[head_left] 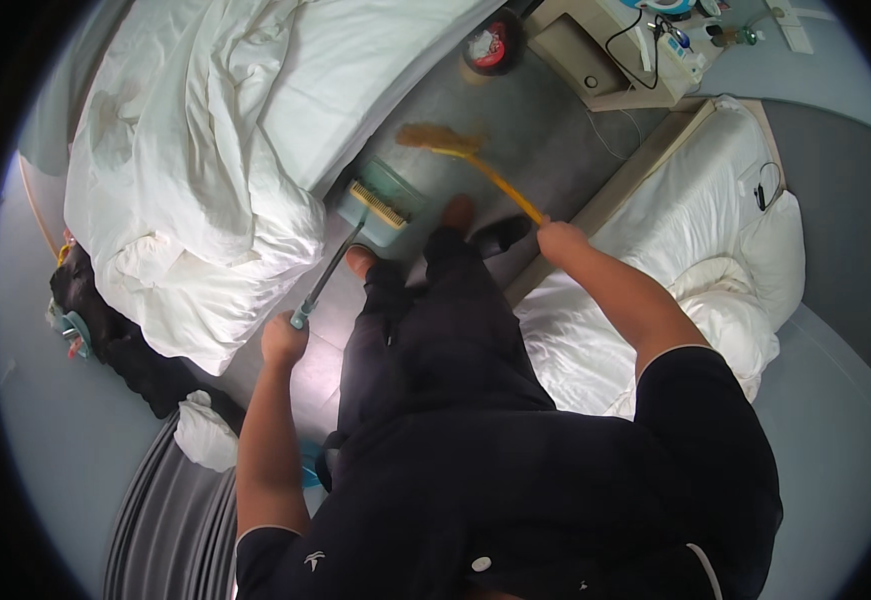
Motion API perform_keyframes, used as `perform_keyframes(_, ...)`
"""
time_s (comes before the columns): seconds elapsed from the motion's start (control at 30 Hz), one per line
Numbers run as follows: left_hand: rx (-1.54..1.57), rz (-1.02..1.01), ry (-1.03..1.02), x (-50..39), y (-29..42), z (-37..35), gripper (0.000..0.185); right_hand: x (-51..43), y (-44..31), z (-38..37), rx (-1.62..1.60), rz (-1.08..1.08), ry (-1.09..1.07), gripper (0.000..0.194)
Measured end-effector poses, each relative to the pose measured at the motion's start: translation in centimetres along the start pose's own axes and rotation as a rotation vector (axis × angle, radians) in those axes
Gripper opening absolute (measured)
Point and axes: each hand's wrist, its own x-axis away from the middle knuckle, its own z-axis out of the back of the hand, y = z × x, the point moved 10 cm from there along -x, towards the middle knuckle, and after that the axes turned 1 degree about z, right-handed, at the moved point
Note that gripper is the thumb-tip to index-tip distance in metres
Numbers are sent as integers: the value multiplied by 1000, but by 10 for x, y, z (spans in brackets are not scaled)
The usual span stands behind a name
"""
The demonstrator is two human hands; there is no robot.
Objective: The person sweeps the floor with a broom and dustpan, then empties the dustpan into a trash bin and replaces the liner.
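Observation:
My left hand [284, 339] grips the end of the grey handle [326, 270] of a long-handled dustpan. The pale green dustpan [384, 232] rests on the floor just ahead of my feet, beside the bed, with a yellowish comb-toothed strip [379, 205] across it. Some dark debris seems to lie behind the teeth. In my right hand [561, 241] is the yellow stick of a broom [510, 189]. Its brown bristle head [439, 139], slightly blurred, is past the dustpan, to the right of its far edge.
A bed with a rumpled white quilt [202, 187] stands on the left, another white-sheeted bed [615, 247] on the right. A black shoe [501, 235] lies by the right bed frame. Farther off are a waste bin [494, 49] and a nightstand [581, 64] with cables.

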Motion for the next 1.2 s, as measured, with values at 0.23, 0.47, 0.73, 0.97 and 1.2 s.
perform_keyframes(0.23, -7, 10, -11, 2, 2, 1, 25, 77, 73, -1, -165, -1, 21, 31)
perform_keyframes(0.47, 21, 0, 0, -3, 2, -2, 24, 66, 41, -29, -154, -45, -39, 26)
perform_keyframes(0.73, -8, 3, 17, -5, 1, -1, 25, 54, -104, -53, -76, 108, -137, 20)
perform_keyframes(0.97, -1, -9, 39, -5, 3, 0, 24, 48, -142, -29, 23, 237, -340, 26)
perform_keyframes(1.2, 7, 6, 38, -2, 3, 2, 22, 56, -55, 38, -252, 140, -345, 26)
